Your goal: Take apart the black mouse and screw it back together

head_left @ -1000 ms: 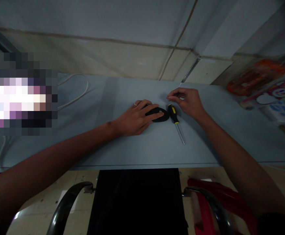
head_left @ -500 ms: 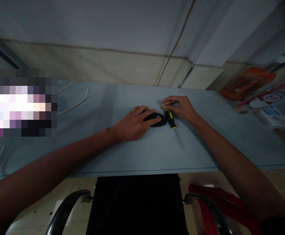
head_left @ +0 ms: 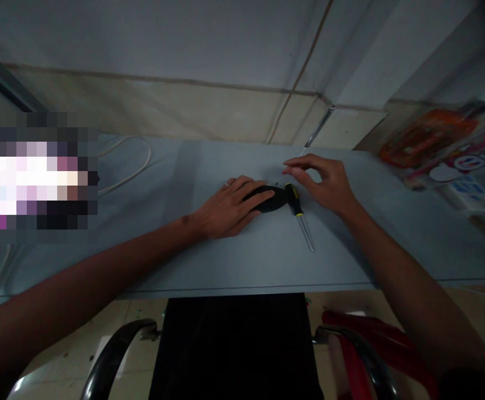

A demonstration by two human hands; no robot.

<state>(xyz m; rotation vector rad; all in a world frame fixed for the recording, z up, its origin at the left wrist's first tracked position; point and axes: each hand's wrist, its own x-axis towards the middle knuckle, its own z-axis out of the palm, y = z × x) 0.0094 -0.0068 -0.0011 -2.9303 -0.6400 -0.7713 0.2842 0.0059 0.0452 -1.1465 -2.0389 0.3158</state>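
My left hand (head_left: pixel 229 210) lies over a black, oval computer mouse (head_left: pixel 273 201) on the grey table, its fingers gripping the mouse. The fingers hide the mouse's left part. Touching or almost touching its right end is a screwdriver (head_left: pixel 295 201) with a black and yellow handle, its clear-looking shaft pointing toward the table's front edge. My right hand (head_left: pixel 323 180) hovers just above and right of the screwdriver handle. Its thumb and index fingertips come together in a pinch; anything between them is too small to make out. A tiny dark speck (head_left: pixel 276 183) shows behind the mouse.
A white cable (head_left: pixel 144 164) loops over the table's left side, beside a pixelated area. At the right stand an orange item (head_left: pixel 429 136) and blurred packages (head_left: pixel 469 191). The tiled wall (head_left: pixel 209 108) borders the back. A black chair (head_left: pixel 234 350) with metal armrests is at the front edge.
My right hand has lifted and moved right, away from the mouse and the screwdriver handle, its thumb and index finger now closer together. My left hand stays on the mouse.
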